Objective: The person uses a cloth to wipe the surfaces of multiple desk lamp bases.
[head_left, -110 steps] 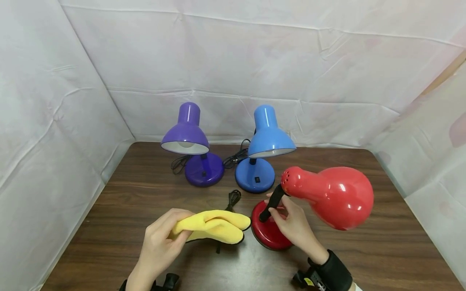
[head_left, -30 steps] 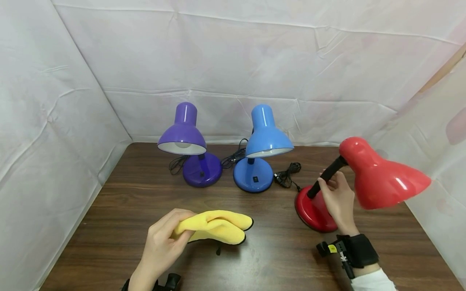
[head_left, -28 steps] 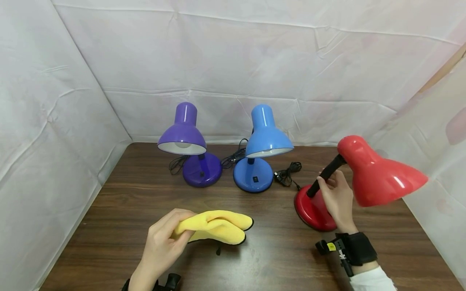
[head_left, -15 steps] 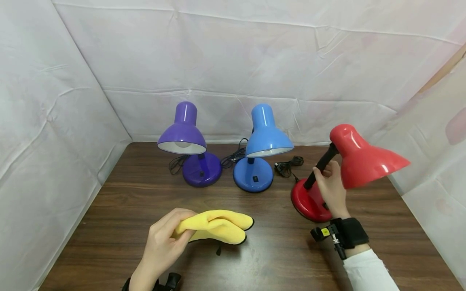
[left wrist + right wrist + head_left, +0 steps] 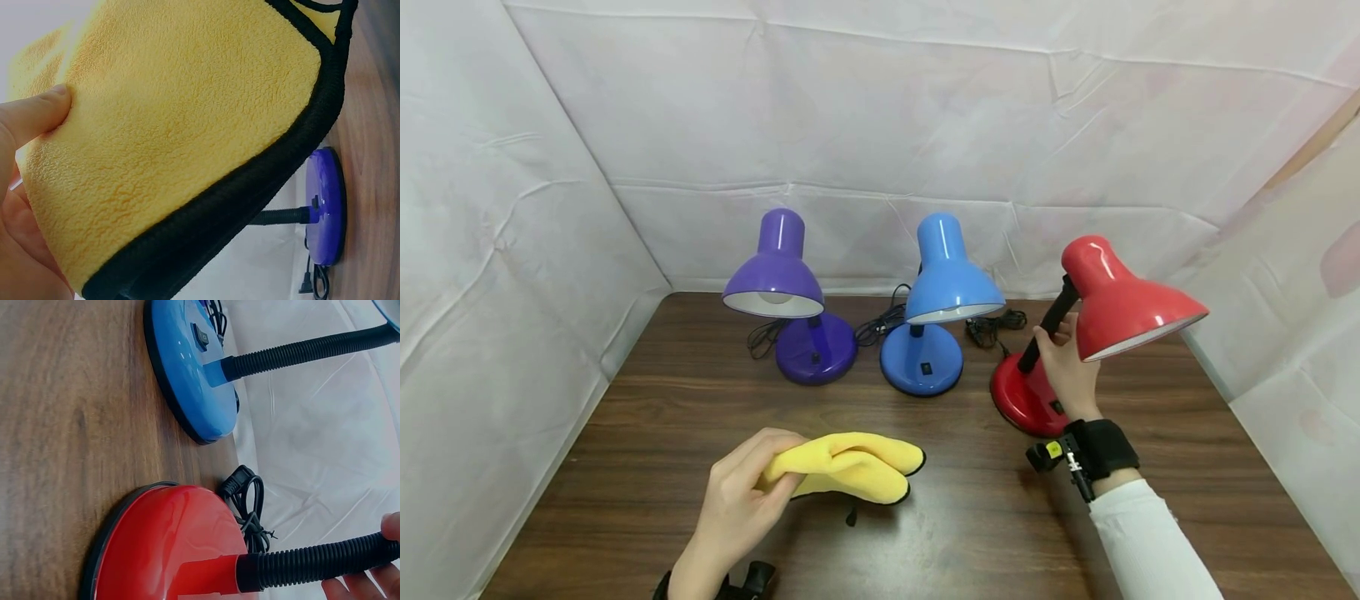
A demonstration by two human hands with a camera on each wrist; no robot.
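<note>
While the right hand (image 5: 1070,367) curls its fingers round the black bendy neck of the red lamp (image 5: 1105,308), which stands near the worktop's (image 5: 700,417) far right corner beside the blue lamp (image 5: 943,292), the left hand (image 5: 741,500) pinches a folded yellow cloth (image 5: 846,471) near the front edge. I judge the lamp top-heavy: its glossy shade looks slippery and easily dented, so the ribbed neck or the weighted base gives the surer hold; the cloth is soft and light. Only the right wrist view shows the red base (image 5: 169,550) lying flat on the wood with a coiled cord (image 5: 247,500) behind it; the left wrist view shows the cloth's black edging (image 5: 262,181).
</note>
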